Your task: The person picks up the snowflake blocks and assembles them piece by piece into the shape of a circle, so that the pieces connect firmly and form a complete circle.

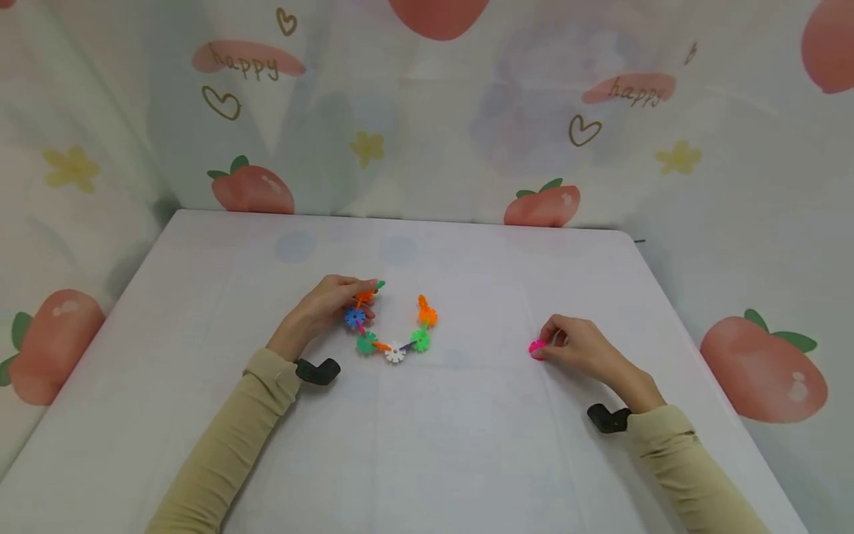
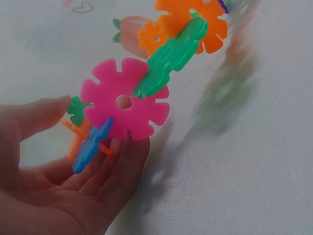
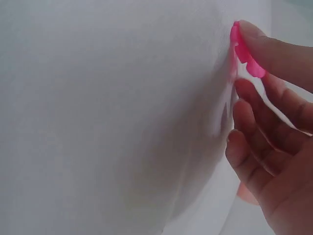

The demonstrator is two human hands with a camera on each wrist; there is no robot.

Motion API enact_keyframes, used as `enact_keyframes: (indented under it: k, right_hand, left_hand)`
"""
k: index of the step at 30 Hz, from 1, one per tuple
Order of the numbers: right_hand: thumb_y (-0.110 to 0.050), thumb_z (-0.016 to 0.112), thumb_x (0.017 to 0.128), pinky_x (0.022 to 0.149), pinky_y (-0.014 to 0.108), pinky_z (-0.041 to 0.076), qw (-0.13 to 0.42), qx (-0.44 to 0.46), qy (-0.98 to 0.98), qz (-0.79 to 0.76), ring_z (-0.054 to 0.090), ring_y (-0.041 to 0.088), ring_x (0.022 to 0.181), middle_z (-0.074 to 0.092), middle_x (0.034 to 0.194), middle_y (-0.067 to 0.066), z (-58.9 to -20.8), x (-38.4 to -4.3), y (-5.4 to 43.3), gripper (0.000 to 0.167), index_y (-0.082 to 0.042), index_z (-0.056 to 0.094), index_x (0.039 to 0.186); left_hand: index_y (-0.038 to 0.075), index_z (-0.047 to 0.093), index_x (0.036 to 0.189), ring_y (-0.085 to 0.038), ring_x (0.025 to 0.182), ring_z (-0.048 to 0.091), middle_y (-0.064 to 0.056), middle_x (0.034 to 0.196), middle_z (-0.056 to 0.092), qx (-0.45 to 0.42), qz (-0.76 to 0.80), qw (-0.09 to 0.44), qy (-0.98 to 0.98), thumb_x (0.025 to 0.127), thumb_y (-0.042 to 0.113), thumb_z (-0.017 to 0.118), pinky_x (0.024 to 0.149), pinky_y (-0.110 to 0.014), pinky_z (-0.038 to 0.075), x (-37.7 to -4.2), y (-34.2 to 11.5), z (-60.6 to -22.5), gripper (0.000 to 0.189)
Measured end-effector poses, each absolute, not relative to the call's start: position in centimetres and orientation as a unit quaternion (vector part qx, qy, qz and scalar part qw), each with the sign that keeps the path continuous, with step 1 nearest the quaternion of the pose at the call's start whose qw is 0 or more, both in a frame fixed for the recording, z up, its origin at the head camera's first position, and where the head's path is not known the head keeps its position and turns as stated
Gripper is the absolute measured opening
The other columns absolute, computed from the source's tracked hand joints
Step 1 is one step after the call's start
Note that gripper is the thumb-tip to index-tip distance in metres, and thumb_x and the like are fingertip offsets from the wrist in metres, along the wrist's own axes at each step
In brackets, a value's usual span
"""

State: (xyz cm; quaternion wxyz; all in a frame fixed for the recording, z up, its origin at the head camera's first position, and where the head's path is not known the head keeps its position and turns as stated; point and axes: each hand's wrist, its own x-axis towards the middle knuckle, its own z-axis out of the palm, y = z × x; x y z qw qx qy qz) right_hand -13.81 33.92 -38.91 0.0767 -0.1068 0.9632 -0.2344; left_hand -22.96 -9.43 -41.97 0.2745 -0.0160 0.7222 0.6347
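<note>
A curved chain of notched plastic discs (image 1: 395, 354) in orange, blue, pink, green and white lies on the table, open at its far side. My left hand (image 1: 327, 304) grips the chain's left end, near an orange disc and a green one. In the left wrist view, a pink disc (image 2: 105, 90) with a blue and a green disc slotted into it shows beside the fingers. Well to the right, my right hand (image 1: 582, 347) pinches a single pink notched disc (image 1: 537, 350) with the thumb. The right wrist view shows that disc (image 3: 242, 51) tilted on edge near the white cloth.
The white-covered table (image 1: 454, 445) reaches back to a curtain (image 1: 427, 133) printed with peaches, hearts and flowers. A black wrist mount (image 1: 318, 371) sits by the left cuff, another black mount (image 1: 608, 419) by the right cuff.
</note>
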Motion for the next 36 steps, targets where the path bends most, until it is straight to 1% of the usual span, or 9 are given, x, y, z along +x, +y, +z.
enact_keyframes:
  k: [5, 12, 17, 21, 24, 27, 30, 34, 36]
  right_hand:
    - [-0.014, 0.081, 0.088, 0.067, 0.022, 0.050, 0.060, -0.121, 0.957, -0.256, 0.058, 0.013, 0.074, 0.067, 0.080, 0.000, -39.3, -14.6, 32.6, 0.020, -0.006, 0.064, 0.096]
    - [-0.009, 0.076, 0.092, 0.074, 0.021, 0.055, 0.044, -0.121, 0.946, -0.297, 0.069, 0.017, 0.083, 0.074, 0.092, 0.004, -39.7, -16.1, 30.5, 0.013, -0.007, 0.071, 0.105]
    - [-0.005, 0.072, 0.094, 0.075, 0.019, 0.055, 0.030, -0.124, 0.936, -0.328, 0.072, 0.019, 0.086, 0.075, 0.097, 0.007, -39.8, -17.2, 28.7, 0.014, -0.007, 0.073, 0.108]
    - [-0.009, 0.072, 0.096, 0.075, 0.018, 0.055, 0.027, -0.132, 0.925, -0.354, 0.071, 0.019, 0.086, 0.076, 0.100, 0.007, -39.7, -18.2, 27.1, 0.016, -0.009, 0.075, 0.112]
    - [-0.009, 0.070, 0.098, 0.077, 0.018, 0.055, 0.035, -0.143, 0.917, -0.371, 0.070, 0.020, 0.088, 0.076, 0.103, 0.007, -39.7, -18.9, 26.0, 0.019, -0.010, 0.075, 0.117]
    - [-0.008, 0.068, 0.099, 0.078, 0.018, 0.054, 0.045, -0.155, 0.908, -0.387, 0.070, 0.021, 0.089, 0.076, 0.107, 0.008, -39.6, -19.6, 25.0, 0.023, -0.010, 0.075, 0.121]
    - [-0.010, 0.068, 0.100, 0.077, 0.019, 0.055, 0.052, -0.158, 0.903, -0.397, 0.069, 0.022, 0.089, 0.076, 0.109, 0.008, -39.6, -20.2, 23.9, 0.024, -0.010, 0.074, 0.123]
    - [-0.010, 0.067, 0.100, 0.075, 0.024, 0.055, 0.058, -0.156, 0.900, -0.402, 0.068, 0.025, 0.087, 0.075, 0.106, 0.009, -39.5, -20.8, 22.3, 0.028, -0.007, 0.071, 0.127]
    - [-0.008, 0.066, 0.100, 0.076, 0.026, 0.057, 0.061, -0.152, 0.899, -0.407, 0.070, 0.025, 0.086, 0.075, 0.104, 0.012, -39.5, -21.1, 21.6, 0.028, -0.005, 0.069, 0.127]
  left_hand:
    - [-0.004, 0.067, 0.125, -0.015, 0.076, 0.073, -0.010, 0.091, 0.074, -0.015, 0.637, 0.275, 0.720, 0.100, 0.039, 0.067, 0.107, -0.039, 0.048, -23.0, -9.5, -41.9, 0.049]
    - [-0.003, 0.064, 0.131, -0.015, 0.074, 0.074, -0.008, 0.088, 0.074, -0.015, 0.638, 0.278, 0.718, 0.101, 0.040, 0.066, 0.109, -0.040, 0.048, -23.1, -9.6, -41.9, 0.052]
    - [-0.004, 0.064, 0.129, -0.015, 0.076, 0.073, -0.008, 0.090, 0.074, -0.011, 0.641, 0.277, 0.716, 0.102, 0.038, 0.065, 0.102, -0.035, 0.050, -23.1, -9.6, -42.0, 0.050]
    - [-0.005, 0.065, 0.128, -0.015, 0.077, 0.072, -0.009, 0.096, 0.072, -0.005, 0.645, 0.276, 0.713, 0.102, 0.037, 0.065, 0.093, -0.029, 0.054, -23.0, -9.5, -42.0, 0.049]
    - [-0.004, 0.065, 0.127, -0.015, 0.077, 0.072, -0.011, 0.100, 0.072, -0.001, 0.642, 0.277, 0.715, 0.101, 0.037, 0.066, 0.089, -0.028, 0.054, -23.0, -9.5, -42.0, 0.048]
    - [-0.004, 0.067, 0.125, -0.016, 0.077, 0.072, -0.012, 0.101, 0.072, 0.000, 0.639, 0.278, 0.718, 0.101, 0.036, 0.067, 0.089, -0.028, 0.054, -23.1, -9.5, -42.0, 0.047]
    - [-0.003, 0.067, 0.126, -0.016, 0.078, 0.072, -0.012, 0.102, 0.072, 0.004, 0.637, 0.278, 0.719, 0.101, 0.036, 0.067, 0.092, -0.030, 0.053, -23.1, -9.5, -41.9, 0.046]
    - [-0.004, 0.066, 0.127, -0.016, 0.078, 0.071, -0.011, 0.101, 0.072, 0.007, 0.637, 0.277, 0.719, 0.102, 0.036, 0.066, 0.095, -0.031, 0.052, -23.0, -9.6, -42.0, 0.046]
    - [-0.004, 0.066, 0.126, -0.016, 0.077, 0.070, -0.010, 0.099, 0.072, 0.006, 0.638, 0.279, 0.718, 0.102, 0.036, 0.065, 0.094, -0.030, 0.052, -22.9, -9.5, -42.1, 0.047]
